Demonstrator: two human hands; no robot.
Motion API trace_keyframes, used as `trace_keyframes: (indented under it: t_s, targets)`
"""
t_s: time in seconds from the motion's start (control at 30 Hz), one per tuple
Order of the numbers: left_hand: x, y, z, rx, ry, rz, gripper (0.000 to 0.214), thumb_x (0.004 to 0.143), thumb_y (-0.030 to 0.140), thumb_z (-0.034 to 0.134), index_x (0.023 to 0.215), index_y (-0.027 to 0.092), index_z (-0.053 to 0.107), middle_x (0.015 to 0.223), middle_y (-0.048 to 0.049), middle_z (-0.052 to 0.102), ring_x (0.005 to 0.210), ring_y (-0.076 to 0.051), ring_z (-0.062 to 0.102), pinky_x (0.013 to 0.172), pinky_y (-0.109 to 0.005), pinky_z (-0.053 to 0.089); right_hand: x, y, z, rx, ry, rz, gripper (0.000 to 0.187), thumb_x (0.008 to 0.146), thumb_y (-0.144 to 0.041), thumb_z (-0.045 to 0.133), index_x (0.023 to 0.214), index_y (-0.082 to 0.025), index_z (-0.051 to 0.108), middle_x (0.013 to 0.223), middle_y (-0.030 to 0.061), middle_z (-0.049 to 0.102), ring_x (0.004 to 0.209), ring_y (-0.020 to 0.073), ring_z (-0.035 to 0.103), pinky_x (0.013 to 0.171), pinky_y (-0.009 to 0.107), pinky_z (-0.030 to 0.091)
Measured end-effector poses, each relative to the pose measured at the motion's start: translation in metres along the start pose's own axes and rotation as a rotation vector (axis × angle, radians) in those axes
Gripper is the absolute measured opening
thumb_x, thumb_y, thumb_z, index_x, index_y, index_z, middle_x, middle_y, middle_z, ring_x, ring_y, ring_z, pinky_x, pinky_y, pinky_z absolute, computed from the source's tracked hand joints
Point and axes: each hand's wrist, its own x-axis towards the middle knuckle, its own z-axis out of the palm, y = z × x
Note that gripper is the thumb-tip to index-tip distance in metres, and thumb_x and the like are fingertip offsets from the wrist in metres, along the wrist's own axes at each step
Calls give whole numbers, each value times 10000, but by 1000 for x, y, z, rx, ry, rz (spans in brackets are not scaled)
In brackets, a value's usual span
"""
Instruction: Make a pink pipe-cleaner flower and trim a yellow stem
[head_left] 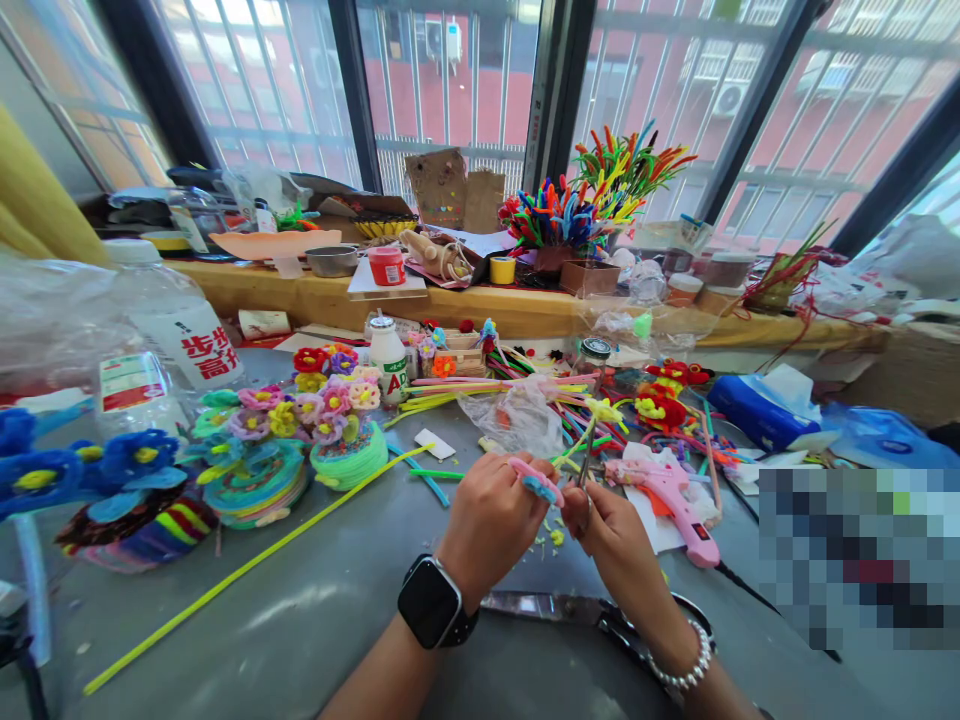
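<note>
My left hand (491, 515), with a black watch on its wrist, is closed around a pink and blue pipe-cleaner piece (536, 482) whose loop shows above the fingers. Close beside it, my right hand (611, 530) grips small scissors (588, 455), their metal blades pointing up and away. A yellow pipe-cleaner flower (604, 411) appears near the blade tips; whether they touch it, I cannot tell. Yellow fuzz scraps (556, 537) lie under the hands. Large scissors (540, 605) rest on the table beneath my wrists, with the handles partly hidden by my right forearm.
To the right lies a pink glue gun (686, 510) with its black cord. A long yellow pipe cleaner (247, 572) crosses the left side of the grey table (300, 640). Pipe-cleaner flower pots (349, 455), a white bottle (388, 360) and a blue tissue pack (761, 412) stand farther back.
</note>
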Motion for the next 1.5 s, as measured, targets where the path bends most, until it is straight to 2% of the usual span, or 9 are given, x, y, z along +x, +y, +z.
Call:
trace_keyframes:
  t_s: [0.33,0.47,0.87,1.5]
  targets:
    - [0,0,-1,-19,-19,-11,98,759,164,443,733,162,537,644,-11,585,586,-134,514,556,-264,384,0,-4,-1,-114,43,-12,477,788,-521,289,462,-185,381,422,-31,393,421,99,384,415,204,272]
    - [-1,-1,0,-54,-17,-60,47,730,149,490,737,171,530,659,3,596,601,-137,518,565,-263,392,0,-2,-2,-147,24,-12,491,780,-538,284,448,-186,370,412,-29,398,416,101,388,422,207,276]
    - [-2,-1,1,-38,-21,-80,66,737,170,477,722,177,541,650,0,602,591,-148,518,559,-269,392,3,4,2,-38,-63,-7,501,742,-614,227,519,-187,364,463,-31,356,411,92,335,372,190,266]
    - [-1,-1,0,-62,-37,-67,66,729,151,478,720,172,540,659,-1,604,596,-140,520,568,-264,385,2,1,-1,-141,-4,-16,464,781,-541,256,504,-186,368,467,-28,377,449,103,361,412,196,271]
